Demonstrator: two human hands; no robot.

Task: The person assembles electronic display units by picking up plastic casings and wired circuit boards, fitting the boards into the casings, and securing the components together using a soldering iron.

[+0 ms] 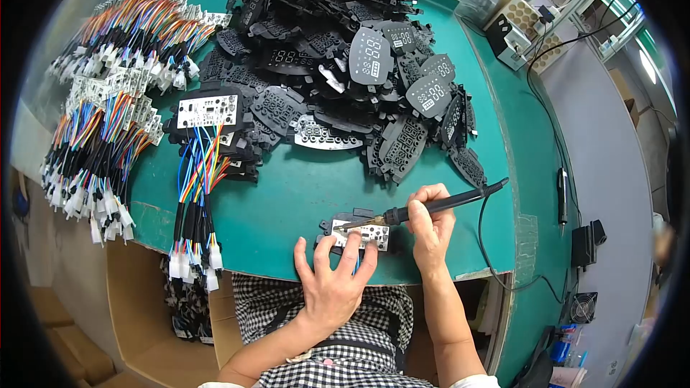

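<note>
My right hand (431, 226) is closed around the black handle of a soldering iron (445, 203), whose tip points left over a white circuit board (382, 238). The board sits on a black plastic housing (345, 215) near the front edge of the table. Spread out, my left hand (334, 280) rests fingertips on and beside the board, pressing from above without gripping it. Part of the board is hidden beneath those fingers. A little coloured wire shows between them. Whether the iron's tip touches the board cannot be made out.
Black display housings (287, 108) are heaped at the back. White boards with coloured wires (108, 115) lie piled on the left, near a stack of wired housings (207, 111). The iron's cable (496, 266) loops right. A cardboard box (154, 316) stands below the table.
</note>
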